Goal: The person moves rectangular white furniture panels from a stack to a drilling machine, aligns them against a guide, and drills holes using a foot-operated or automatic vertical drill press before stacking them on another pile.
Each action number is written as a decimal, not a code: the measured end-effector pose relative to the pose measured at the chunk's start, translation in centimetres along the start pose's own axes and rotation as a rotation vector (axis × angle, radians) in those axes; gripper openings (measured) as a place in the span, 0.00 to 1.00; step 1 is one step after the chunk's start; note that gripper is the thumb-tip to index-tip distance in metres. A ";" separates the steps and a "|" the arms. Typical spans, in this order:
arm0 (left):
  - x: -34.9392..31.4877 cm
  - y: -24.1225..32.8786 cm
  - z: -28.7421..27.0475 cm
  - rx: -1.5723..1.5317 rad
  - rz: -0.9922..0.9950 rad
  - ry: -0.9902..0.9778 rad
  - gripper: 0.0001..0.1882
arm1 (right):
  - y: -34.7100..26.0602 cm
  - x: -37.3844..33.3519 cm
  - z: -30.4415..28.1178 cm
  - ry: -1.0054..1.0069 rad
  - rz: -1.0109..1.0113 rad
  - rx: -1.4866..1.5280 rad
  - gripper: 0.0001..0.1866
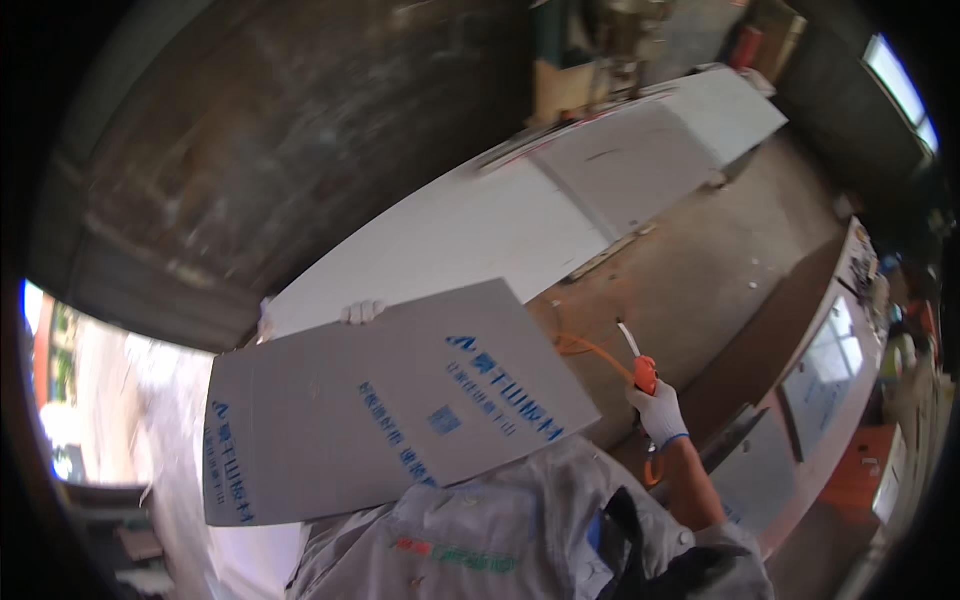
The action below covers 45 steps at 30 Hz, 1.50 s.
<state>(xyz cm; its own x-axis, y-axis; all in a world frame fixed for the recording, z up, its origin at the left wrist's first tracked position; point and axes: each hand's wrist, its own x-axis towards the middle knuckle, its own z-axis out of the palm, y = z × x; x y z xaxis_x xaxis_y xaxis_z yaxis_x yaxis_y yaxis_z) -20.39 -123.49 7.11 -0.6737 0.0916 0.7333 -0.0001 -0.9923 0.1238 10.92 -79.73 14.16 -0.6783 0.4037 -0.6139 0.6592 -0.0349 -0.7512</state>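
Observation:
A grey rectangular panel [320, 420] with blue printing is held tilted in front of my body. The white-gloved fingers of my left hand [362, 312] hook over its far edge; the rest of that hand is hidden behind the panel. Off the panel's right side, my gloved right hand [660, 414] is closed around an orange air blow gun [646, 374]. Its pale nozzle [628, 338] points away from me, up and to the left. An orange hose [590, 345] shows beyond the gun, and an orange loop hangs below the hand.
A long table with white boards [470, 235] and a grey board [630, 165] runs beyond the panel. At the right, a bench carries grey panels [760, 470]; an orange box-like object [862, 468] stands beside it. A dark wall [300, 130] rises at the far left.

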 end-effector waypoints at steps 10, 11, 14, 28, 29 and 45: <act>-1.2 -6.1 -7.4 -0.173 -0.063 -0.142 0.22 | 1.2 2.5 -5.0 0.655 0.049 0.233 0.06; -1.3 -6.3 -7.1 -0.187 -0.066 -0.118 0.22 | 1.0 1.4 -5.1 0.687 0.042 0.269 0.06; -1.7 -7.2 -6.4 -0.221 -0.057 -0.057 0.23 | 1.4 -1.4 -5.6 0.707 0.050 0.281 0.06; -3.2 -13.5 -1.5 0.126 0.012 0.587 0.26 | -7.5 2.0 -6.3 0.235 -0.067 0.181 0.09; -2.8 -15.1 -1.3 0.162 0.027 0.646 0.27 | -9.0 3.7 -8.6 0.185 -0.086 0.213 0.09; 0.5 -40.1 1.0 0.305 0.124 1.285 0.31 | -23.4 28.7 -24.3 -0.158 0.011 0.116 0.15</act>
<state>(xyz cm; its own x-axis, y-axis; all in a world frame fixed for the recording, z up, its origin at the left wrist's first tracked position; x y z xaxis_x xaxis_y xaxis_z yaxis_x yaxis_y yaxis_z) -20.00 -83.51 3.19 -0.8727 -0.3084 -0.3786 0.1625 -0.9146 0.3704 -16.08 -45.07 20.04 -0.7197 0.2542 -0.6460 0.6313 -0.1476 -0.7614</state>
